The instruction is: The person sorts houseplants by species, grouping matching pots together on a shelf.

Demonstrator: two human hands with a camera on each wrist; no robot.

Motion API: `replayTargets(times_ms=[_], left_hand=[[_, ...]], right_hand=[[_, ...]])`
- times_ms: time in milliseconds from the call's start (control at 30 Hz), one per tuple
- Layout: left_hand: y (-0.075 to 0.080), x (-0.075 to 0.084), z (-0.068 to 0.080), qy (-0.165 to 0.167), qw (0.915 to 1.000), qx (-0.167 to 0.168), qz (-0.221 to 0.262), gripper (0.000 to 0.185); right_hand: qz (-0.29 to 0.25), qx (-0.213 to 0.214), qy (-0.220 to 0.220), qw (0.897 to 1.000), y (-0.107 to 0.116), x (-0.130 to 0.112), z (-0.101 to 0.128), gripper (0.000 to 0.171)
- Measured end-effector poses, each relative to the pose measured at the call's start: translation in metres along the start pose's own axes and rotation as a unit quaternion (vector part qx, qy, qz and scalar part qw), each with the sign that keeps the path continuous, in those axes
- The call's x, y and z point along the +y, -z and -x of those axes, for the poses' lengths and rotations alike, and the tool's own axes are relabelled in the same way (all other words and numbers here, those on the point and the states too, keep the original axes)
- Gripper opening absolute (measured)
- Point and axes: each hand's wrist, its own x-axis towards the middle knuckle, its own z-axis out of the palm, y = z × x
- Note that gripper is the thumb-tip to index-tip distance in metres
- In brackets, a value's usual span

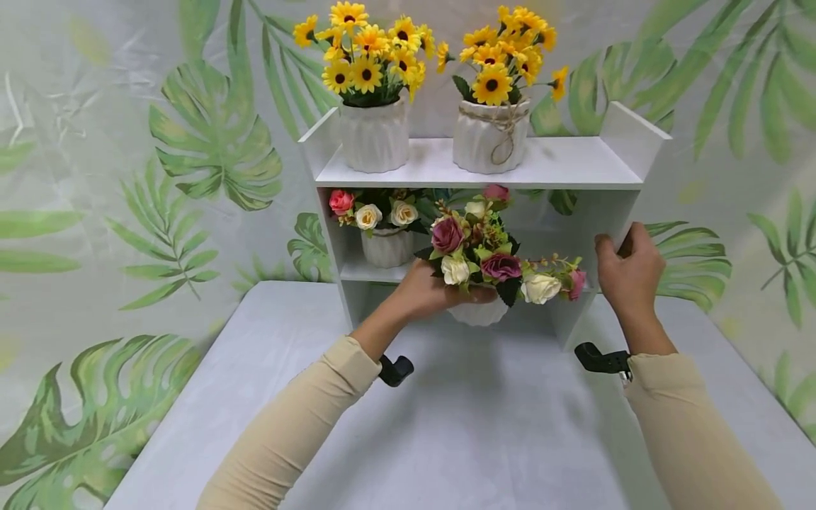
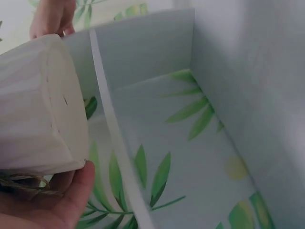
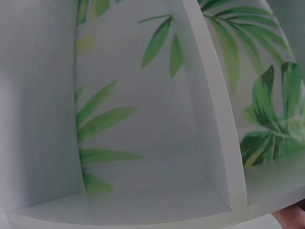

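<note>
My left hand (image 1: 428, 290) grips a white ribbed flowerpot (image 1: 479, 312) holding artificial purple and cream roses (image 1: 500, 266). The pot is in front of the white shelf unit (image 1: 574, 164), about level with its middle board. In the left wrist view, the pot's flat base (image 2: 66, 102) shows, with twine (image 2: 24, 183) near my fingers. My right hand (image 1: 630, 269) holds the front edge of the unit's right side panel, thumb toward the inside. Only a bit of that hand (image 3: 291, 217) shows in the right wrist view.
Two white pots of yellow sunflowers, one left (image 1: 375, 138) and one right (image 1: 491, 138), stand on the top board. A third pot (image 1: 387, 248), with red and cream roses, is on the middle board's left. The unit stands on a white-covered table (image 1: 459, 425) before a leaf-patterned backdrop (image 1: 217, 142).
</note>
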Motion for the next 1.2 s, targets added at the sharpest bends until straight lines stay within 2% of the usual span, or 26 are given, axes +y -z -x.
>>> replayTargets(times_ms=[133,233,433,533,600,733,800,867,967,1033,1100,1133,1200], left_hand=[[0.004,0.005,-0.021,0.012,0.9999,-0.002,-0.009,0.082],[0.004,0.005,-0.032,0.021,0.9997,0.004,0.013,0.086],[0.000,-0.002,-0.043,0.047,0.9968,-0.013,0.064,0.085],[-0.002,-0.006,-0.049,0.053,0.9946,-0.005,0.088,0.083],[-0.003,-0.008,-0.053,0.067,0.9942,0.010,0.083,0.083],[-0.005,-0.009,-0.064,0.096,0.9916,0.009,0.087,0.085],[-0.007,-0.010,-0.069,0.114,0.9877,0.002,0.107,0.086],[-0.009,-0.011,-0.075,0.114,0.9841,0.000,0.136,0.084],[-0.016,-0.013,-0.079,0.135,0.9730,0.010,0.187,0.084],[-0.020,-0.015,-0.081,0.146,0.9702,0.019,0.193,0.085],[-0.024,-0.018,-0.082,0.166,0.9604,0.029,0.222,0.085],[-0.026,-0.019,-0.082,0.173,0.9601,0.034,0.217,0.086],[-0.028,-0.020,-0.084,0.158,0.9594,0.035,0.231,0.083]], right_hand=[[-0.004,-0.011,-0.008,1.000,0.000,0.002,-0.002,0.043],[-0.007,-0.014,-0.012,1.000,0.000,0.003,-0.003,0.044],[-0.005,-0.011,-0.007,1.000,-0.003,0.003,-0.004,0.043],[0.000,-0.008,-0.003,1.000,-0.003,0.003,-0.004,0.043],[0.003,-0.005,-0.001,1.000,-0.003,0.003,-0.004,0.042],[0.007,0.004,-0.002,1.000,-0.002,0.003,-0.004,0.040],[0.008,0.005,-0.001,1.000,-0.001,0.003,-0.004,0.040],[0.008,0.003,-0.001,1.000,-0.001,0.002,-0.004,0.040],[0.006,-0.001,-0.003,1.000,0.000,0.002,-0.004,0.042],[0.004,-0.002,-0.006,1.000,0.000,0.002,-0.003,0.042],[0.005,-0.003,-0.007,1.000,0.000,0.003,-0.003,0.043],[0.006,-0.003,-0.006,1.000,0.000,0.002,-0.002,0.043],[0.006,0.000,-0.003,1.000,-0.001,0.002,-0.002,0.042]])
